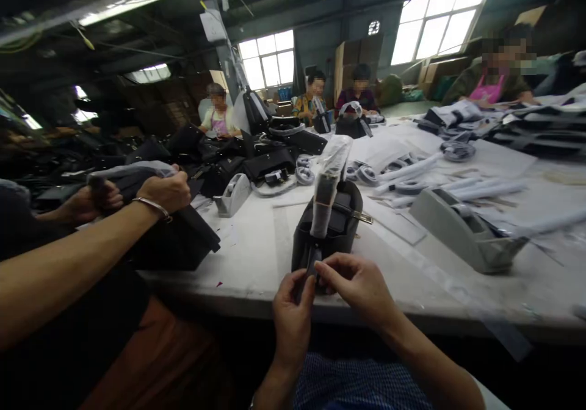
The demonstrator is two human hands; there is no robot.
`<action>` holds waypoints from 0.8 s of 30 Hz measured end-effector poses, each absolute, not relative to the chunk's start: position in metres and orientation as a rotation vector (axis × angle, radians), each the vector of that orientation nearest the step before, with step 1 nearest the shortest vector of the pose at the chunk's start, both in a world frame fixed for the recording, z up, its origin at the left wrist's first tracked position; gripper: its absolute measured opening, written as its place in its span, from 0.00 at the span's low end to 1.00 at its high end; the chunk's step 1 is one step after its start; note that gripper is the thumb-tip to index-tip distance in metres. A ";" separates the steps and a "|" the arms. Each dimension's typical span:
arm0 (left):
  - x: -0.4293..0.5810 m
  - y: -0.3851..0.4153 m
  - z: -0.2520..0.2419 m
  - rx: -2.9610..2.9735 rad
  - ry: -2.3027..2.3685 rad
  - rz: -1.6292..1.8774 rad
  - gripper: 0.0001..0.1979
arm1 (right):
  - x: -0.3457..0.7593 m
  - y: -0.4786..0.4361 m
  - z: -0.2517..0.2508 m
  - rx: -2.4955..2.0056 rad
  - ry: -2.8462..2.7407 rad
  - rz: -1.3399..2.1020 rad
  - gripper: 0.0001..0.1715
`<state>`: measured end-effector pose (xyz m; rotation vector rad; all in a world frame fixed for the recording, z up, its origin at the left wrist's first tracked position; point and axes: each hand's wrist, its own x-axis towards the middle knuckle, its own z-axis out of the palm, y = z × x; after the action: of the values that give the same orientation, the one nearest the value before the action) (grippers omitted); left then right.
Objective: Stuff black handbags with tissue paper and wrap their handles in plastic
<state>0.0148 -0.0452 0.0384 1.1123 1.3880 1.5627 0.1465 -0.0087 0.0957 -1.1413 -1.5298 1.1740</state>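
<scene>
A black handbag [302, 233] stands at the table's front edge, right before me. Its handle [324, 196] rises upward, wrapped in thin whitish film. On the bag's right side a gold-coloured metal piece [362, 217] sticks out. My left hand [295, 303] pinches a dark strap [312, 263] at the near end of the bag between thumb and fingers. Close beside it, my right hand [354, 282] has thumb and forefinger closed on the same strap. The fingers hide the strap's lower end.
At my left, a co-worker's hands [167, 190] hold a wrapped handle over a black bag [183, 239]. Grey tape dispensers [462, 230] [233, 195] stand on the white table [256, 257]. Wrapped straps, rolls and piled black bags lie farther back, where several people sit.
</scene>
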 end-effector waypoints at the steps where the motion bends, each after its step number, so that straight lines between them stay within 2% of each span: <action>1: 0.015 -0.046 0.039 1.119 1.384 1.561 0.13 | 0.142 -0.005 0.094 -1.188 -1.540 1.157 0.18; 6: 0.012 -0.047 0.040 1.111 1.344 1.555 0.12 | 0.142 0.002 0.091 -1.289 -1.622 1.120 0.20; 13: 0.010 -0.052 0.050 1.004 1.221 1.508 0.11 | 0.152 0.002 0.092 -1.209 -1.698 1.192 0.15; 15: 0.009 -0.054 0.052 0.916 1.192 1.468 0.13 | 0.154 0.003 0.086 -1.122 -1.668 1.306 0.14; 18: 0.006 -0.056 0.053 0.800 1.129 1.367 0.17 | 0.155 0.004 0.075 -1.010 -1.565 1.493 0.18; 24: 0.004 -0.058 0.055 0.725 1.048 1.217 0.21 | 0.148 0.000 0.060 -1.087 -1.470 1.406 0.20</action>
<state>0.0042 -0.0583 0.0550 0.7254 1.0481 1.2174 0.1476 0.0004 0.0604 -1.0874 -1.4698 1.4060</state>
